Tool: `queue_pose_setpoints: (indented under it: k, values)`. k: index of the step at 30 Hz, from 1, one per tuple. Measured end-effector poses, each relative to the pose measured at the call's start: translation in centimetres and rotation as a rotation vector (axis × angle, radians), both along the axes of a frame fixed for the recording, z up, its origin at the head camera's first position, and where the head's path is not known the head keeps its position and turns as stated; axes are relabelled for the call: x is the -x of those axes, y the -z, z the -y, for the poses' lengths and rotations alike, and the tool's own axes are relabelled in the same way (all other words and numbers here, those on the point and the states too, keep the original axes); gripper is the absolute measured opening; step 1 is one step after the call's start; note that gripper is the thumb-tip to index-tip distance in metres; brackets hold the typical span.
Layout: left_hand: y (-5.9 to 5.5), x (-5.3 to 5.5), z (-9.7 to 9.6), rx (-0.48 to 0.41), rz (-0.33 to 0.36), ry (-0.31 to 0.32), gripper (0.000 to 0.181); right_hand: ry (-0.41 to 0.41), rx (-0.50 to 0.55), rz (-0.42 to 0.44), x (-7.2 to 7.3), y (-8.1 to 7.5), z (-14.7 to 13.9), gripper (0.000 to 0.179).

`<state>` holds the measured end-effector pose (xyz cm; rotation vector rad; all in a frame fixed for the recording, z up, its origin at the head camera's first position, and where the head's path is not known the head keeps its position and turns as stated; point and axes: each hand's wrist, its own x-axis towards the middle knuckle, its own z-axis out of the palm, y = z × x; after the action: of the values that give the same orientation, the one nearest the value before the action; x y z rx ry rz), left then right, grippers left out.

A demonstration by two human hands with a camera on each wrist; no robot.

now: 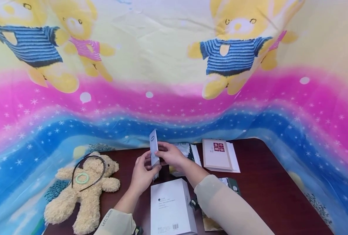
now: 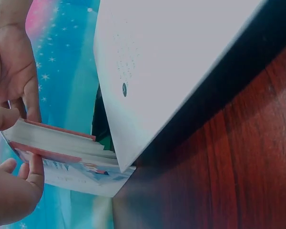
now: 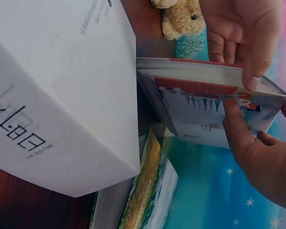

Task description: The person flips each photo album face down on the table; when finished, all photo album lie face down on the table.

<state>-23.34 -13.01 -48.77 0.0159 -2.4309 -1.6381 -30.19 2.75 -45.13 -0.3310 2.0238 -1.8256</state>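
Both hands hold a thin book with an illustrated cover, upright above the table. My left hand grips its lower left side, with the thumb at the edge of the pages in the right wrist view. On the other side my right hand holds the upper part between thumb and fingers. In the left wrist view the book's white pages show between red-edged covers. Nearer the body lies a thick white box with small print and a barcode, beneath and between the forearms.
A teddy bear lies on the left, with a black headband and a green ring on it. Picture-covered books and a beige booklet lie at the back right. Another book is partly under the right sleeve. A patterned curtain hangs behind.
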Motion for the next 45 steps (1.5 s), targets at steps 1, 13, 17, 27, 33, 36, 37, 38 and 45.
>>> queue_pose_setpoints:
  k: [1,13,17,27,33,36,37,38,45]
  values:
    - [0.1,0.0,0.0,-0.001,0.005,0.004,0.073,-0.001,0.000,-0.002,0.0,0.0,-0.1,0.058]
    - [1.6,0.4,-0.1,0.007,0.086,0.059,0.063,0.001,0.056,0.018,0.3,0.2,-1.6,0.060]
    - [2.2,0.3,0.1,0.019,0.128,0.060,0.060,0.004,0.046,0.021,0.4,0.4,-2.0,0.059]
    - [2.8,0.2,0.7,0.085,0.104,0.051,0.055,0.017,0.032,0.040,0.7,1.8,-2.2,0.055]
    - [2.9,0.1,1.2,0.142,0.101,0.051,0.056,0.025,0.049,0.067,0.6,2.4,-2.2,0.055]
    - [3.1,0.1,1.5,0.178,0.104,0.054,0.055,0.031,0.050,0.077,0.6,2.8,-2.1,0.055]
    - [3.2,0.1,1.6,0.196,0.101,0.056,0.055,0.033,0.049,0.081,0.5,2.9,-2.1,0.055]
    - [3.3,0.1,1.7,0.211,0.096,0.058,0.055,0.034,0.047,0.086,0.5,3.1,-2.0,0.055]
    - [3.6,0.0,2.1,0.297,0.068,0.063,0.051,0.026,0.024,0.099,0.5,4.1,-2.0,0.058]
